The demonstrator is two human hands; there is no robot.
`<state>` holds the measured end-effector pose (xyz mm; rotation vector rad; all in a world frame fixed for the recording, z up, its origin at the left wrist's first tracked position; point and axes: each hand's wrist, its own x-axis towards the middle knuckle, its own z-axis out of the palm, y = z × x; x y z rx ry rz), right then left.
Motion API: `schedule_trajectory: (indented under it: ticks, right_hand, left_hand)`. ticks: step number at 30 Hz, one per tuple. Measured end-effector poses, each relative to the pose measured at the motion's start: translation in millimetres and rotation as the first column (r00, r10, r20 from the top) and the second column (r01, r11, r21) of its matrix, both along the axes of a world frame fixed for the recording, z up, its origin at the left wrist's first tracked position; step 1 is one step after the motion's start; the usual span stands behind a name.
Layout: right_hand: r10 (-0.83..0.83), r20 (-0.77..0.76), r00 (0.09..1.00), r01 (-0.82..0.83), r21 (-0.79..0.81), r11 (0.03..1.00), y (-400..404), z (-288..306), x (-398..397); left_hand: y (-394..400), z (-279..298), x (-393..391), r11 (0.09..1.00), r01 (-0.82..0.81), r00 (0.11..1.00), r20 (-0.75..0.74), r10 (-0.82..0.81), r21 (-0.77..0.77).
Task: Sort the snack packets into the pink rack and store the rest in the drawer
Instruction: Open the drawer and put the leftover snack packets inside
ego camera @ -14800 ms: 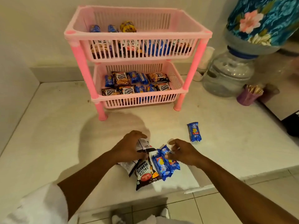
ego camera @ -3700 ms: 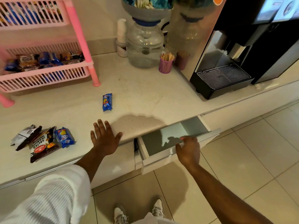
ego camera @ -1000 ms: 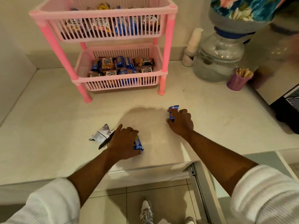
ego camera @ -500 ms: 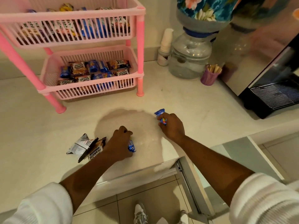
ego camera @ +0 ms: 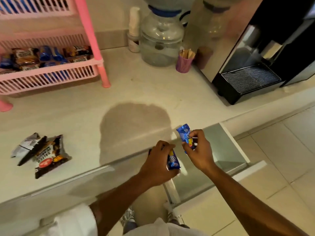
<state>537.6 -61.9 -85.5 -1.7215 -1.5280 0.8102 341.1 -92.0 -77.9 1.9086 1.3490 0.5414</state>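
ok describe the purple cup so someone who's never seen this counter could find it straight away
Start at the black coffee machine on the right of the white counter, then look left to the clear water jar by the wall. The purple cup stands on the counter in front of the gap between them. It is the only purple thing there, small and ribbed, with pale wooden sticks poking out of its top.

The pale counter [ego camera: 139,92] carries a pink rack [ego camera: 95,48] far left, peanut packets [ego camera: 46,155] near left, a coffee machine [ego camera: 265,62] far right.
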Motion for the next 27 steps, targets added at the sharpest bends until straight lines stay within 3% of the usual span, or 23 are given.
schedule_trajectory:
  ticks: [4, 10, 14, 20, 27]
  right_hand:
    - [0.054, 0.097, 0.994, -0.026, -0.272, 0.962, -10.0, -30.0, 57.6]
    - [0.283, 0.183, 0.942, -0.084, -0.687, 0.722, 16.7, -80.3, 85.4]
    - [0.362, 0.191, 0.912, -0.116, -0.728, 0.676, 26.0, -109.9, 85.9]
    - [0.498, 0.228, 0.837, -0.079, -0.849, 0.522, 31.8, -151.7, 79.0]
    - [0.483, 0.231, 0.845, -0.074, -0.843, 0.532, 38.1, -181.6, 83.1]
  left_hand:
    - [-13.8, -26.3, 54.5, 0.996, 0.025, 0.997, -0.071, -0.030, -0.082]
    - [-3.2, -77.2, 109.6, 0.968, -0.060, 0.962, -0.272, -0.009, -0.243]
    - [9.6, -107.5, 126.1, 0.926, -0.142, 0.910, -0.414, -0.017, -0.349]
    - [20.6, -142.9, 134.4, 0.867, -0.202, 0.848, -0.524, -0.077, -0.455]
    - [22.3, -175.2, 146.3, 0.832, -0.246, 0.839, -0.540, -0.075, -0.497]
